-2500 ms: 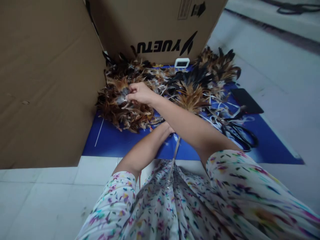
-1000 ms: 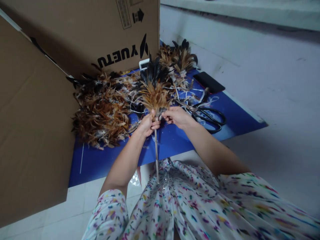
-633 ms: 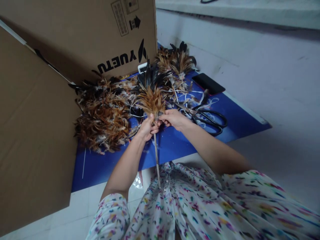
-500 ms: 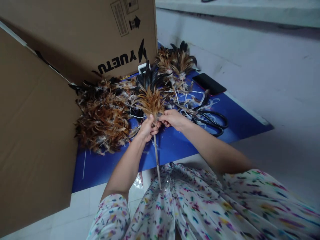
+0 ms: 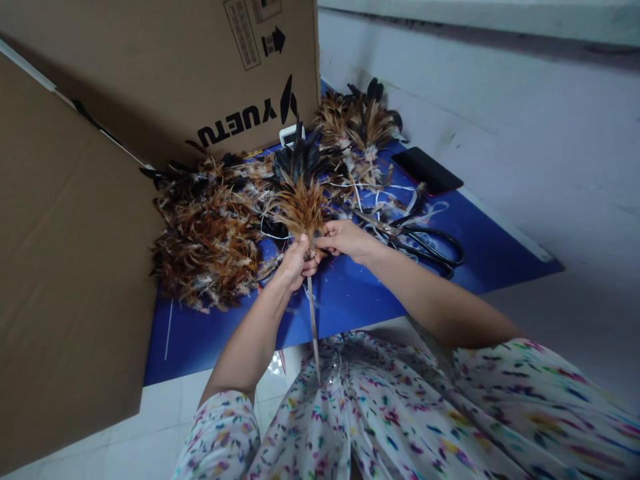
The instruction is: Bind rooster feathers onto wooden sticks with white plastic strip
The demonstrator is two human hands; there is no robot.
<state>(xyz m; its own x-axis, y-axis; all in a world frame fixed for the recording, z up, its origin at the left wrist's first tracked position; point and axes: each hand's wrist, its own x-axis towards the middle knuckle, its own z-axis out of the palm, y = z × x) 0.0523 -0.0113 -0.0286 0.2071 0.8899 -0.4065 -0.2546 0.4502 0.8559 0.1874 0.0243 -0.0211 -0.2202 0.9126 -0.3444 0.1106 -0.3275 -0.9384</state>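
Note:
My left hand point(image 5: 299, 261) is closed around the neck of a feather duster point(image 5: 301, 203), just where its brown feathers meet a thin stick point(image 5: 313, 320). Black feathers fan out at the far end, and the stick's lower end reaches my patterned clothing. My right hand point(image 5: 340, 239) pinches at the base of the feathers, its fingertips close to my left hand. Whether it grips a single feather or the edge of the bunch is too small to tell. To the left lies a big heap of loose brown feathers point(image 5: 205, 240).
Large black-handled scissors point(image 5: 430, 247) lie right of my hands among white plastic strips point(image 5: 385, 193). A phone point(image 5: 427, 171) rests near the wall. More feather bunches point(image 5: 360, 120) stand at the back. Cardboard boxes point(image 5: 165, 73) border the blue tabletop point(image 5: 350, 307) behind and left.
The view has shifted slightly, so the table things sit a little farther right. My right hand has moved marginally at the feather base; my left hand keeps its hold.

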